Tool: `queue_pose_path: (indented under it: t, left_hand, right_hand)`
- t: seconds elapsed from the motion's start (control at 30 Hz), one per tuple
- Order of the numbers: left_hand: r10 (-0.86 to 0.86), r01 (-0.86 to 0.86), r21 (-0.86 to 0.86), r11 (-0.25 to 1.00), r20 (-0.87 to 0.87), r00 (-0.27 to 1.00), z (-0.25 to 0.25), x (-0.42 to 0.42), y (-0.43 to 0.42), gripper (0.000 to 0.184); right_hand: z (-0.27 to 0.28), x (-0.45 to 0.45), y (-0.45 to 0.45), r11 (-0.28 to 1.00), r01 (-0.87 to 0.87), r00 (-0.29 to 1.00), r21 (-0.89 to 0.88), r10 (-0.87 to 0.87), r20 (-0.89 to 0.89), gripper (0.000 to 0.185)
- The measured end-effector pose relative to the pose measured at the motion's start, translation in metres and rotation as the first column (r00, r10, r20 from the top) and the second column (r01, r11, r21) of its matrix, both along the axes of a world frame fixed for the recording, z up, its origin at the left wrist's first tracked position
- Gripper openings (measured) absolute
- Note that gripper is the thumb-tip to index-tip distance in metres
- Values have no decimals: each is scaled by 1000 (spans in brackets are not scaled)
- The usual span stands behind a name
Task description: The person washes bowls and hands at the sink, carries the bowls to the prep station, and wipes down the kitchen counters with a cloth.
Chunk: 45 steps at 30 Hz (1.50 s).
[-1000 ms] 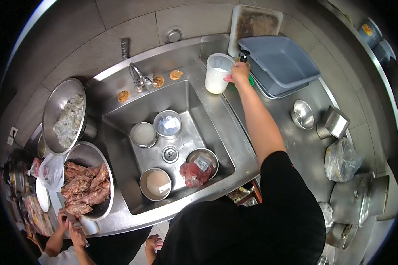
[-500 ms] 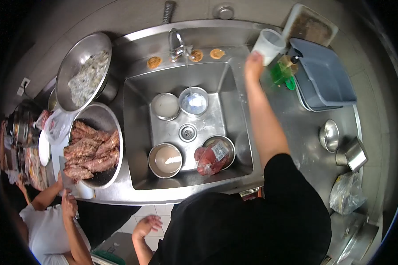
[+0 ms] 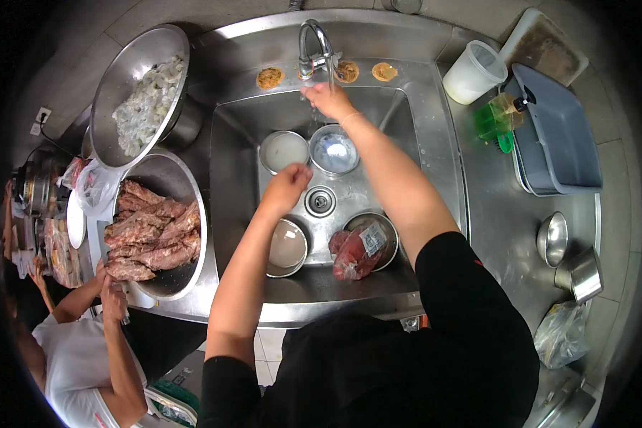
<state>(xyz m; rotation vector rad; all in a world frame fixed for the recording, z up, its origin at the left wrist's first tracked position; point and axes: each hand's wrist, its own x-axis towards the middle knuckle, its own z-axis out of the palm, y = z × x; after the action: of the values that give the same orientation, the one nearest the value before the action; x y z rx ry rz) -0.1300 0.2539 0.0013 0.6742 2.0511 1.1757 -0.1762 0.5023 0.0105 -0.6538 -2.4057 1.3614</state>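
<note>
My right hand (image 3: 328, 100) is under the chrome faucet (image 3: 314, 50), in the running water, with its fingers apart and nothing in them. Lower and to the left, my left hand (image 3: 289, 187) hangs over the sink (image 3: 364, 189), loosely bent and empty. Beside it are a round pan of cloudy water (image 3: 284, 151) and a water-filled pan (image 3: 334, 150) under the stream. Below my left forearm's right side, a pan of brownish water (image 3: 287, 250) is partly hidden. Wrapped red meat (image 3: 357, 253) leans on another pan (image 3: 387, 239) at the lower right.
A white tub (image 3: 474, 75), a green soap bottle (image 3: 493, 118) and a grey basin (image 3: 558, 128) stand on the right. Bowls of shrimp (image 3: 144, 107) and meat (image 3: 153, 232) line the left edge. A co-worker's hands (image 3: 113, 296) are at the lower left.
The white tub has been set down by the soap bottle and let go. My right hand has moved left under the faucet; my left hand has come up over the sink. The view has shifted.
</note>
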Motion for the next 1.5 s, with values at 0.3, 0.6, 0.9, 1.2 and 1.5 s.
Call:
queue_pose_path:
  t: [0.3, 0.6, 0.9, 1.2, 1.5]
  left_hand:
    - [-176, 292, 239, 926, -413, 894, -69, -98, 169, 23]
    - [-464, 526, -15, 850, -494, 736, 4, -91, 181, 23]
    - [-517, -688, 583, 431, 785, 342, -1, -74, 220, 22]
    - [-424, 153, 475, 867, 539, 727, -1, -71, 261, 33]
    - [-639, 321, -575, 752, -520, 567, -54, -86, 266, 24]
  right_hand:
    - [17, 57, -14, 937, -143, 956, 320, 215, -201, 22]
    - [23, 36, 29, 899, -205, 970, -387, 240, 45, 35]
    - [9, 53, -35, -123, -415, 830, -902, -457, -319, 70]
    - [6, 112, -113, -390, -510, 833, -767, -447, -326, 85]
    - [15, 89, -75, -97, 31, 930, -995, -363, 65, 76]
